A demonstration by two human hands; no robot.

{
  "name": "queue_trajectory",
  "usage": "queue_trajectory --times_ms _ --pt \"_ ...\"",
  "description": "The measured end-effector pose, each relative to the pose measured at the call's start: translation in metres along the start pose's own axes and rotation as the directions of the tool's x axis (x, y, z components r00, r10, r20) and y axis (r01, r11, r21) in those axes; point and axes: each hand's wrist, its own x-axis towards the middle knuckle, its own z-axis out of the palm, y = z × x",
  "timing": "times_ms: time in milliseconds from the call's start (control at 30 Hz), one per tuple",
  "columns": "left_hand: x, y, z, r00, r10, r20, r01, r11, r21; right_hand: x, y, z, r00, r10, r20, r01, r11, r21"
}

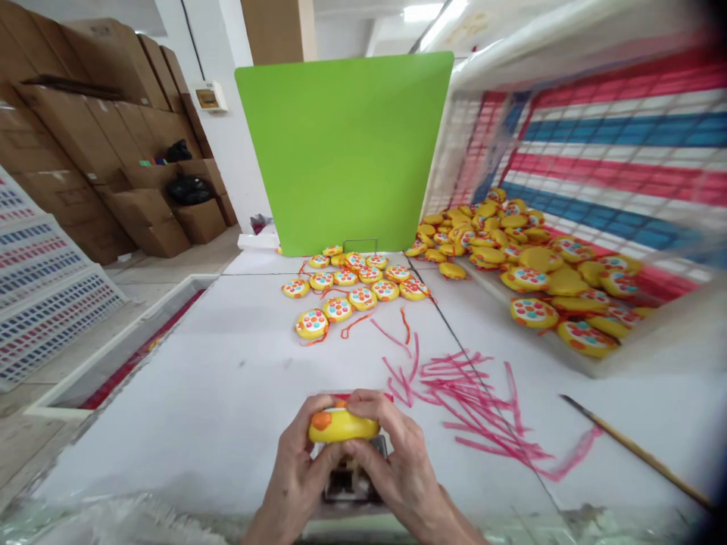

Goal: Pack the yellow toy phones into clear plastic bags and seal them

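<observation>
A yellow toy (344,428) with an orange beak-like bump is gripped between my two hands near the table's front edge, its edge turned toward me. My left hand (304,462) wraps its left side and my right hand (402,454) its right side, with both thumbs pressed underneath. Just below the toy sits a small dark device with a clear edge (347,488), partly covered by my thumbs. Behind the toy, a bit of something red (389,397) shows. Farther back lie several similar yellow toys (312,323) with coloured dots and orange cords.
Many more yellow toys (539,260) are heaped at the right beside a mesh-sided crate wall. Pink streaks (482,409) and a thin wooden stick (636,448) with a dark tip are on the white table. A green board (346,151) stands behind; white crates (51,280) stand left.
</observation>
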Motion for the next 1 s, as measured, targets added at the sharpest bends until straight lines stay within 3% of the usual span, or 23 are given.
queue_trajectory --times_ms 133,200,300,333,467,600,733,867,1000 --pt "0.011 -0.009 -0.003 0.995 -0.096 0.023 0.097 0.995 -0.028 0.01 0.011 0.003 0.983 0.086 0.161 -0.084 0.996 -0.021" --pt "0.021 -0.014 -0.01 0.993 -0.117 -0.035 0.117 0.993 0.014 0.029 0.021 0.001 0.96 0.149 0.238 -0.141 0.989 -0.049" --pt "0.027 -0.021 -0.018 0.976 -0.036 -0.214 0.09 0.964 0.251 0.074 0.04 -0.01 0.961 0.253 0.114 -0.261 0.964 0.053" --pt "0.025 -0.025 -0.018 0.976 0.013 -0.216 0.066 0.933 0.353 0.089 0.046 -0.015 0.953 0.298 0.056 -0.303 0.942 0.145" --pt "0.01 -0.046 0.008 0.981 0.176 0.085 -0.192 0.781 0.595 0.117 0.06 -0.031 0.878 0.479 0.007 -0.432 0.784 0.447" --pt "0.008 -0.074 0.038 0.963 0.146 0.228 -0.27 0.603 0.75 0.082 0.072 -0.029 0.772 0.629 0.094 -0.561 0.604 0.567" --pt "0.016 -0.088 0.042 0.952 0.077 0.296 -0.296 0.481 0.825 0.036 0.082 -0.024 0.679 0.709 0.192 -0.64 0.443 0.628" --pt "0.018 -0.084 0.041 0.946 0.138 0.293 -0.323 0.46 0.827 0.015 0.079 -0.022 0.645 0.728 0.231 -0.676 0.404 0.617" --pt "0.016 -0.074 0.041 0.949 0.143 0.28 -0.313 0.504 0.805 0.004 0.073 -0.028 0.638 0.734 0.233 -0.707 0.439 0.554"
